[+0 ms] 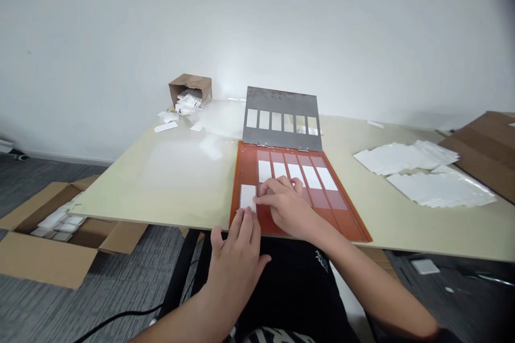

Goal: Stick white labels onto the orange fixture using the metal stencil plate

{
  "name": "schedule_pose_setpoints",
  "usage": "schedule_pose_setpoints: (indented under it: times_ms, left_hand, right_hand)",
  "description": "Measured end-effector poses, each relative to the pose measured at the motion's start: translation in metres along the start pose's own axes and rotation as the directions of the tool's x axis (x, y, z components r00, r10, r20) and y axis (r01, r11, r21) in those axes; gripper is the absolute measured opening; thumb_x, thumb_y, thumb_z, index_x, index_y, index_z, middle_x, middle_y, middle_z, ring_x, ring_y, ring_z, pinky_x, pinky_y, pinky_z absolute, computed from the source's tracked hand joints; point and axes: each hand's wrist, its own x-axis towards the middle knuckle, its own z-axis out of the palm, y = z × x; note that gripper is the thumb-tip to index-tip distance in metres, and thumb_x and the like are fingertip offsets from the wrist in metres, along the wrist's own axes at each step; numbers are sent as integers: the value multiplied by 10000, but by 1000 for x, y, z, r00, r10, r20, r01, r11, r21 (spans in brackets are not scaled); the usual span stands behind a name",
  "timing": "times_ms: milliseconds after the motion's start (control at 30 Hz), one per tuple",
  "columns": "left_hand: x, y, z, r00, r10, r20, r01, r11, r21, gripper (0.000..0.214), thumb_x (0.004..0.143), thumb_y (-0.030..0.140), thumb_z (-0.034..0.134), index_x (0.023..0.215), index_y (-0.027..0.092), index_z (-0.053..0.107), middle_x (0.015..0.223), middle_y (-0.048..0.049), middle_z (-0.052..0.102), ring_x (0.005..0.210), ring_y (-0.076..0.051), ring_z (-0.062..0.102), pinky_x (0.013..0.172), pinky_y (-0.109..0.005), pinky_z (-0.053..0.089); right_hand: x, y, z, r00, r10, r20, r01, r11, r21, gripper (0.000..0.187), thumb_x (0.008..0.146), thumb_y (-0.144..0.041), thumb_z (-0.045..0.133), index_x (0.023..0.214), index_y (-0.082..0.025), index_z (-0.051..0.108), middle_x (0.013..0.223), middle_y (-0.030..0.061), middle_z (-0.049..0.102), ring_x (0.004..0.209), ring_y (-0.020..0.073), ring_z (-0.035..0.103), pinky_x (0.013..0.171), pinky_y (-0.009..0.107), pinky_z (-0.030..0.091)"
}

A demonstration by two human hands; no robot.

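An orange-red board (pixel 346 220) with several long slots lies at the table's near edge; white rectangular cards (pixel 311 177) sit in its slots. A grey metal stencil plate (pixel 281 103) with several windows stands hinged up at its far end. My left hand (pixel 235 257) is open, its fingers stretched flat, with the fingertips on the board's near left corner just below a white card (pixel 247 195). My right hand (pixel 285 203) rests on the board, fingers curled and pressed on that card's right edge.
Stacks of white sheets (pixel 422 171) lie on the right of the table (pixel 161 182). A small brown box (pixel 191 87) spills white cards at the far left. An open cardboard box (pixel 56 236) stands on the floor at left. Brown cardboard (pixel 486 150) lies far right.
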Motion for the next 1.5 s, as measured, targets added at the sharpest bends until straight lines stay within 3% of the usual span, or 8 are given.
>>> schedule_pose_setpoints:
  times_ms: [233, 500, 833, 1000, 1167, 1333, 1433, 1500]
  left_hand:
    - [-5, 0, 10, 998, -17, -66, 17, 1000, 2, 541, 846, 462, 638, 1323, 210, 594, 1408, -78, 571, 1272, -298, 513, 921, -452, 321]
    - [-12, 0, 16, 988, -29, -151, 29, 1000, -7, 529, 931, 465, 496, 1404, 227, 510, 1490, -101, 464, 1328, -318, 467, 926, -489, 280]
    - [-15, -4, 29, 975, 0, -224, -1, 1000, -1, 714, 968, 378, 415, 1563, 211, 57, 1558, -152, 334, 1370, -349, 403, 943, -564, 282]
    - [-16, -7, 30, 962, 50, -269, -28, 996, 83, 763, 942, 308, 461, 1564, 208, 31, 1573, -188, 287, 1355, -391, 409, 937, -604, 314]
    - [-15, -9, 31, 942, 93, -322, -61, 992, 108, 760, 911, 353, 541, 1558, 268, 152, 1571, -175, 308, 1382, -415, 362, 968, -624, 301]
    - [-10, -8, 24, 942, 96, -323, -72, 994, 87, 728, 911, 407, 541, 1547, 267, 216, 1556, -162, 346, 1369, -409, 381, 966, -618, 304]
    - [-6, -5, 23, 938, 102, -332, -79, 993, 82, 714, 919, 401, 528, 1546, 247, 222, 1549, -165, 353, 1356, -405, 398, 979, -621, 278]
    - [-2, -2, 24, 933, 107, -345, -91, 994, 62, 703, 921, 424, 522, 1541, 245, 243, 1548, -159, 355, 1349, -396, 411, 992, -615, 255]
  right_hand:
    - [20, -8, 2, 994, 95, -56, -97, 995, -20, 329, 979, -242, 395, 1128, -263, 688, 1156, 96, 607, 1026, 253, 484, 924, 517, 293]
    - [30, -15, 7, 987, 158, -37, -161, 979, -123, 297, 966, -431, 475, 1028, -214, 668, 1142, 104, 598, 1060, 276, 482, 953, 550, 308]
    - [35, -16, 0, 972, 232, 48, -236, 966, 110, 444, 927, -605, 452, 949, -182, 584, 1131, 109, 595, 1095, 312, 479, 954, 564, 298]
    - [31, -17, 2, 980, 200, 11, -191, 915, 354, 244, 881, -345, 588, 1092, -237, 529, 1034, 25, 651, 1018, 247, 556, 956, 517, 301]
    - [23, -2, -15, 983, 147, -109, -48, 781, 622, 281, 898, -210, 495, 1165, -270, 559, 972, 4, 658, 821, 144, 602, 800, 325, 445]
    - [-6, 97, -60, 855, 418, -308, -236, 841, 487, 474, 898, -281, 494, 1370, -238, 463, 953, 39, 682, 724, 159, 607, 684, 306, 482]
    - [-27, 178, -80, 632, 711, -308, -666, 702, 252, 355, 838, -296, 591, 1180, -201, 595, 886, 40, 712, 749, 163, 634, 713, 291, 479]
    - [-37, 221, -88, 556, 768, -318, -759, 625, 182, 201, 815, -251, 604, 991, -176, 668, 899, 79, 716, 802, 189, 638, 758, 323, 466]
